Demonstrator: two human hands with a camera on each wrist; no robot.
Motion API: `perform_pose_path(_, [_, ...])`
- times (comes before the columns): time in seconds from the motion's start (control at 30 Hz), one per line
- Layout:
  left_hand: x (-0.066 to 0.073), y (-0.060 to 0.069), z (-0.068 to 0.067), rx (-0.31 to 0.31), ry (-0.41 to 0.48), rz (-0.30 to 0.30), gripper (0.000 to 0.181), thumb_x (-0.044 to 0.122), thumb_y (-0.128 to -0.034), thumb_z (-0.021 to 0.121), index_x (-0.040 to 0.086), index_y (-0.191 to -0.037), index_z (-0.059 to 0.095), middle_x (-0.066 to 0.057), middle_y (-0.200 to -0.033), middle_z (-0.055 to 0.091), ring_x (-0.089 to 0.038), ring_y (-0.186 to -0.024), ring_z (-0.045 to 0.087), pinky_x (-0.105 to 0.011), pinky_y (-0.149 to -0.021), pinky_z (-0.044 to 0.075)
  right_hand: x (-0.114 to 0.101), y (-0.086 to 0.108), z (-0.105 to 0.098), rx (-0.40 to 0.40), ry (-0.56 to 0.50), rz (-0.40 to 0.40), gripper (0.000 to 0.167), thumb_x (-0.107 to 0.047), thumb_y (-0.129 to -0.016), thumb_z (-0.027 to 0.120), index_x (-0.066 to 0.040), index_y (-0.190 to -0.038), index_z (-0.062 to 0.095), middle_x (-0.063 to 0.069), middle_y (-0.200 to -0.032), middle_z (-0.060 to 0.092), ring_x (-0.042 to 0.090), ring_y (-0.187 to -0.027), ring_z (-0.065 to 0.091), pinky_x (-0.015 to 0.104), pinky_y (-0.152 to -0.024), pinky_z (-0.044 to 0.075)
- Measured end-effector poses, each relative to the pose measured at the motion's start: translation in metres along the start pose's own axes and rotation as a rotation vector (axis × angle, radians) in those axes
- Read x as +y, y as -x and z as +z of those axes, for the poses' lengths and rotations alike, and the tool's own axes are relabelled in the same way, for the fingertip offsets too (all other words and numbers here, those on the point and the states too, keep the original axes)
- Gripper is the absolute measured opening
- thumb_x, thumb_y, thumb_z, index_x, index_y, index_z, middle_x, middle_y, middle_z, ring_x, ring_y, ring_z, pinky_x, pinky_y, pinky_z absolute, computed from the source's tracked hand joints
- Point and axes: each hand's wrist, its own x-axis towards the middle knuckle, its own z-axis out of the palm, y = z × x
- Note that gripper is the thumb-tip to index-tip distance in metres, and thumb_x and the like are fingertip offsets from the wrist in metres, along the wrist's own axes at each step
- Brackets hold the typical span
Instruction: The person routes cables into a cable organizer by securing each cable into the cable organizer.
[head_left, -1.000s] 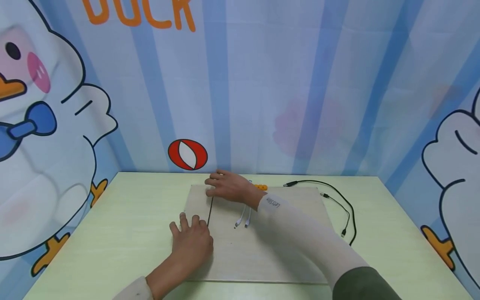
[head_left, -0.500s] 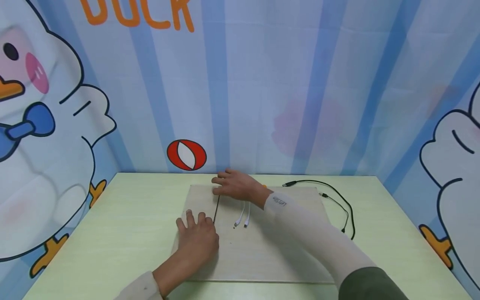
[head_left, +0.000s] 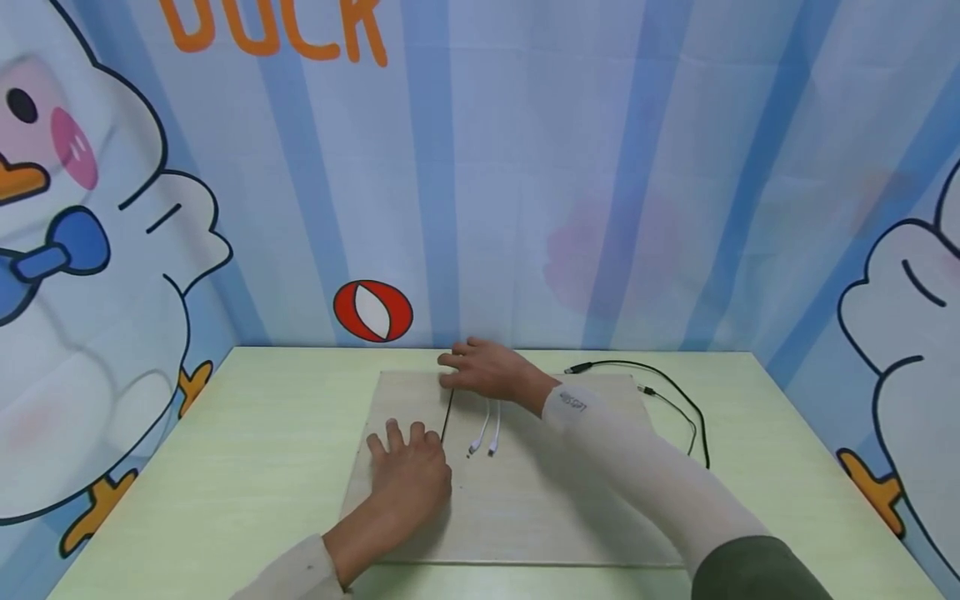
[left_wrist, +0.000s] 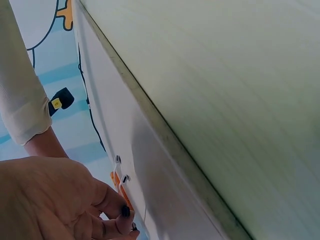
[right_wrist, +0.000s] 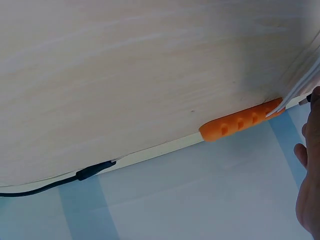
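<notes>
A black cord [head_left: 447, 416] and two white cables [head_left: 496, 432] lie toward 10 and 11 o'clock on the faintly grained, pale greyish-beige board [head_left: 555, 517], with black cables [head_left: 664, 374] at 2 o'clock. The desk [head_left: 247, 467] is pale yellow-green; at 12 o'clock the backdrop [head_left: 510, 167] is striped in lighter and darker blue, its white duck [head_left: 82, 350], outlined in black, at 9.

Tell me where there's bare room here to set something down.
Bare: the table left of the board; the strip between the longer loose black cable and the table's right edge; the board's front, between the left hand and right sleeve. Crowded: the board's back half, with the right hand, white cables, orange notched piece and held black cable.
</notes>
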Motion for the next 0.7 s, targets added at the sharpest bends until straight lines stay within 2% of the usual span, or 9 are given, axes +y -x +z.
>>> perform_pose_path(0.17, [0.007, 0.000, 0.003, 0.001, -0.003, 0.007, 0.037, 0.018, -0.1022, 0.075, -0.011, -0.124, 0.070, -0.031, -0.137, 0.066, -0.064, -0.152, 0.046, -0.083, -0.118, 0.033, 0.001, 0.007, -0.001, -0.030, 0.020, 0.005, 0.035, -0.010, -0.109, 0.074, -0.032, -0.137, 0.069, -0.002, -0.152, 0.069, 0.020, -0.121, 0.066, 0.033, -0.096, 0.056])
perform_pose_path(0.37, [0.014, -0.001, 0.010, 0.044, -0.018, 0.022, 0.034, 0.017, -0.1027, 0.074, -0.011, -0.121, 0.072, -0.032, -0.134, 0.067, -0.064, -0.148, 0.051, -0.081, -0.117, 0.036, 0.005, 0.013, -0.002, -0.031, 0.035, -0.003, 0.037, -0.010, -0.109, 0.074, -0.032, -0.138, 0.068, -0.002, -0.153, 0.068, 0.020, -0.123, 0.067, 0.034, -0.097, 0.057])
perform_pose_path(0.57, [0.023, -0.005, 0.010, 0.051, -0.042, 0.032, 0.036, 0.020, -0.1038, 0.074, -0.009, -0.125, 0.072, -0.030, -0.137, 0.067, -0.062, -0.150, 0.052, -0.079, -0.119, 0.037, 0.009, 0.021, 0.000, -0.048, 0.020, 0.006, 0.037, -0.009, -0.109, 0.074, -0.031, -0.138, 0.069, -0.001, -0.153, 0.068, 0.021, -0.123, 0.067, 0.035, -0.099, 0.058])
perform_pose_path(0.7, [0.028, -0.009, 0.008, 0.068, -0.042, 0.033, 0.034, 0.020, -0.1030, 0.075, -0.008, -0.123, 0.072, -0.029, -0.135, 0.068, -0.062, -0.148, 0.052, -0.078, -0.118, 0.037, 0.013, 0.026, 0.003, -0.012, 0.009, 0.010, 0.035, -0.008, -0.107, 0.075, -0.030, -0.134, 0.070, 0.000, -0.149, 0.069, 0.021, -0.119, 0.067, 0.036, -0.097, 0.059])
